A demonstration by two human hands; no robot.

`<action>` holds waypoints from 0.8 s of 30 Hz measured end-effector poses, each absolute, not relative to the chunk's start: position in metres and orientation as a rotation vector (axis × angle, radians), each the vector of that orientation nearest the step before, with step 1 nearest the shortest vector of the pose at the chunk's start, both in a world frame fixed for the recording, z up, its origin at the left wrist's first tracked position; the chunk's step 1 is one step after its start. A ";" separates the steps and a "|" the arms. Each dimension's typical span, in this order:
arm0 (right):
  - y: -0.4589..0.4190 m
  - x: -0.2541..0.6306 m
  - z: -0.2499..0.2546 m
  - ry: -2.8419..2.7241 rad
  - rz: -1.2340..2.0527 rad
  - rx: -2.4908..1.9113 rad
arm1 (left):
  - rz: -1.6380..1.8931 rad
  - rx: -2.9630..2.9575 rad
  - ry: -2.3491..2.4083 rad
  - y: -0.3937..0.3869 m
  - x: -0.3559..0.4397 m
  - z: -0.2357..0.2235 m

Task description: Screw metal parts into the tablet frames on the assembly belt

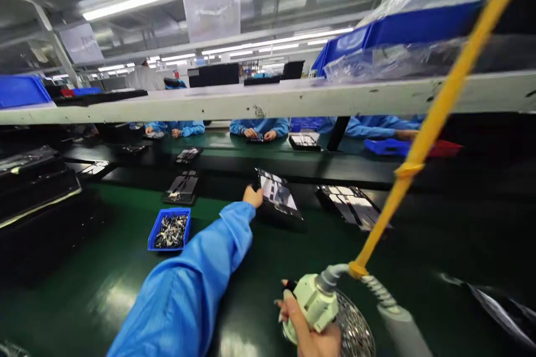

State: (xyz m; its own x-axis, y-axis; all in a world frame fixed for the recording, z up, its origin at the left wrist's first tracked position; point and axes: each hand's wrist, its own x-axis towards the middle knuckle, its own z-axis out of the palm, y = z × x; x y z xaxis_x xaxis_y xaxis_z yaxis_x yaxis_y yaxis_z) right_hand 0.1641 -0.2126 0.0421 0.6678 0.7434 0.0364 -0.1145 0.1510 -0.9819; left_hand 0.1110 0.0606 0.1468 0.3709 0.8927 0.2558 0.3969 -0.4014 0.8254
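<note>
A long bench [62, 312] covered in dark green matting fills the near part of a brightly lit workshop, and a white shelf [268, 101] spans it on the far side. Blue bins [402, 30] sit on the right of that shelf, partly under clear plastic sheeting [389, 64]. Beyond the shelf, co-workers in blue sleeves [259, 125] sit along a further stretch of bench, and one pair of hands [257, 134] rests over a small dark item.

Black trays [349, 206] lie on the near bench, one to the right and one to the left of a dark panel [276, 192] with a glossy, reflective face. This panel sits just past the middle of the bench, tilted in view. The left hand [252, 196], in a blue sleeve, reaches forward and touches the panel's near left edge; whether its grip is closed on that edge, I cannot tell.

The right hand [307, 329] is at the near edge of the view, its grip clenched around a pale green tool [314, 304] with a round metal mesh [354, 329]. A yellow hose [444, 106] rises from the tool toward the upper right. A small blue bin [170, 231] of tiny black and white parts stands left of the left hand.
</note>
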 end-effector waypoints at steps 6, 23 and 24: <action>-0.229 0.188 0.077 -0.549 0.507 -1.022 | 0.863 1.632 1.217 0.003 0.039 0.105; -0.217 0.242 0.091 -0.512 0.401 -1.205 | 0.271 2.256 1.241 -0.109 -0.059 0.038; -0.212 0.247 0.089 -0.526 0.392 -1.193 | 0.347 2.333 1.274 -0.089 -0.057 0.037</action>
